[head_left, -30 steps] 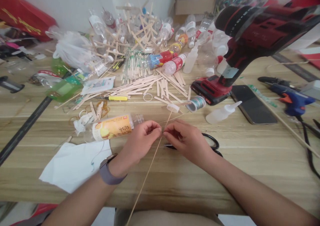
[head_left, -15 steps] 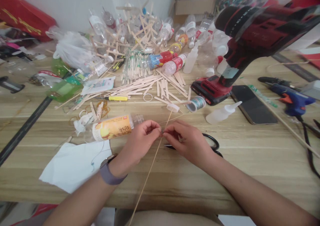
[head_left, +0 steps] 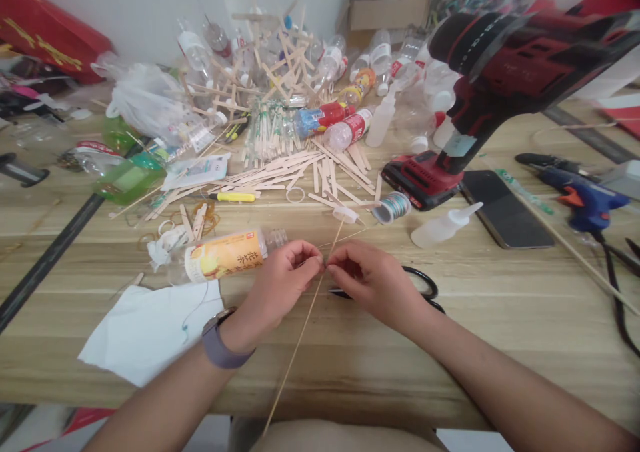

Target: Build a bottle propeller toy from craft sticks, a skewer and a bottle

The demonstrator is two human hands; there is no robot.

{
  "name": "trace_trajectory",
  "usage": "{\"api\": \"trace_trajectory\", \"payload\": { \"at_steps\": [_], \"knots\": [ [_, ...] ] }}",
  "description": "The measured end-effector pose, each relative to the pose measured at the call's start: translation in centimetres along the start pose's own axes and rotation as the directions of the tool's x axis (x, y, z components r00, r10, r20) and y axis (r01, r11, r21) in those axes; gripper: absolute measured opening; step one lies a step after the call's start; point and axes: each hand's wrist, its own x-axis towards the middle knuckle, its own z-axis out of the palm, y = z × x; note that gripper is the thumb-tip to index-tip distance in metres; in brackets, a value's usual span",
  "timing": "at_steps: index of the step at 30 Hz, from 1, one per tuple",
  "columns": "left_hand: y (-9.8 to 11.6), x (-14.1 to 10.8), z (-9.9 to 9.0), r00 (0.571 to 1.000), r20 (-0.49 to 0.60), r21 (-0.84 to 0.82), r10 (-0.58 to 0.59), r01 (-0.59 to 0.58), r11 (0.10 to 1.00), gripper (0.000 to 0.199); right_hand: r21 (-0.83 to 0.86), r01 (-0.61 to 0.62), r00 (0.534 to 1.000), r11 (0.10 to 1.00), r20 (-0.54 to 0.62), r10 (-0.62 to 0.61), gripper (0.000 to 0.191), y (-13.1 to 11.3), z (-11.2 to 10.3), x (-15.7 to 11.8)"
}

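Both hands meet over the middle of the table at a thin wooden stick (head_left: 296, 347), which slants from a small white cap (head_left: 345, 214) down to the table's near edge. A second thin stick (head_left: 354, 235) crosses it just beyond my fingers. My left hand (head_left: 286, 275), closed in a pinch, grips the long stick near this crossing. Thumb and fingers of my right hand (head_left: 373, 275) are pinched against the same spot; what lies between them is too small to make out. Partly under my right hand lie black-handled scissors (head_left: 425, 282). A thread spool (head_left: 393, 207) lies beyond.
Left of my hands lie a labelled plastic bottle (head_left: 225, 255) and white paper (head_left: 145, 332). A red drill (head_left: 480, 99), dropper bottle (head_left: 445, 225), phone (head_left: 505, 209) and blue glue gun (head_left: 590, 195) occupy the right. Craft sticks (head_left: 280, 172) and plastic bottles pile up behind.
My right fingertips have shifted very slightly, staying close to the left ones. The long stick's near end has swung a little to the right. Everything else stays put.
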Motion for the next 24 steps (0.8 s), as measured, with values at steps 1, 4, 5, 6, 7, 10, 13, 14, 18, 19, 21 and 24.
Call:
{"api": "trace_trajectory", "payload": {
  "at_steps": [1, 4, 5, 6, 7, 10, 13, 14, 18, 19, 21, 24],
  "knots": [
    [-0.03, 0.02, 0.01, 1.0, -0.002, 0.007, 0.001, -0.001, 1.0, 0.007, 0.007, -0.007, 1.0, 1.0, 0.001, 0.007, 0.01, 0.03, 0.03, 0.02],
    [-0.12, 0.08, 0.02, 1.0, -0.004, 0.016, 0.011, -0.011, 1.0, 0.007, 0.009, -0.006, 1.0, 1.0, -0.011, 0.006, 0.01, 0.13, 0.06, 0.1],
    [-0.14, 0.1, 0.01, 1.0, -0.004, 0.015, 0.014, -0.014, 1.0, 0.006, 0.006, -0.002, 1.0, 1.0, -0.016, 0.002, 0.011, 0.15, 0.04, 0.13],
    [-0.16, 0.12, 0.01, 1.0, -0.002, 0.015, 0.016, -0.016, 1.0, 0.006, 0.002, 0.001, 1.0, 1.0, -0.02, -0.001, 0.011, 0.17, 0.02, 0.15],
    [-0.18, 0.13, 0.0, 1.0, -0.001, 0.017, 0.018, -0.018, 1.0, 0.006, -0.002, 0.003, 1.0, 1.0, -0.024, -0.003, 0.012, 0.18, 0.0, 0.16],
    [-0.26, 0.13, -0.04, 1.0, 0.005, 0.024, 0.025, -0.025, 0.999, 0.007, -0.014, 0.003, 0.999, 1.0, -0.036, -0.003, 0.012, 0.17, -0.06, 0.14],
    [-0.34, 0.1, -0.06, 1.0, 0.008, 0.018, 0.03, -0.031, 0.999, 0.008, -0.034, -0.009, 0.998, 0.999, -0.059, 0.006, 0.009, 0.15, -0.11, 0.09],
    [-0.34, 0.09, -0.06, 1.0, 0.007, 0.011, 0.029, -0.029, 1.0, 0.008, -0.041, -0.015, 0.998, 0.999, -0.064, 0.012, 0.009, 0.14, -0.13, 0.08],
    [-0.22, 0.02, 0.0, 1.0, 0.001, -0.008, 0.024, -0.024, 1.0, 0.007, -0.058, -0.026, 0.999, 0.998, -0.045, 0.024, 0.005, 0.1, -0.14, 0.06],
    [-0.16, 0.0, 0.02, 1.0, -0.001, -0.01, 0.023, -0.023, 1.0, 0.007, -0.064, -0.023, 0.999, 0.998, -0.036, 0.021, 0.006, 0.1, -0.12, 0.06],
    [-0.01, -0.02, 0.06, 1.0, -0.005, -0.015, 0.017, -0.017, 1.0, 0.007, -0.077, -0.013, 1.0, 0.997, -0.023, 0.011, 0.009, 0.1, -0.08, 0.04],
    [0.19, -0.06, 0.08, 1.0, -0.01, -0.025, 0.009, -0.01, 1.0, 0.007, -0.076, -0.01, 1.0, 0.997, -0.015, 0.009, 0.012, 0.1, -0.05, 0.06]
  ]
}}
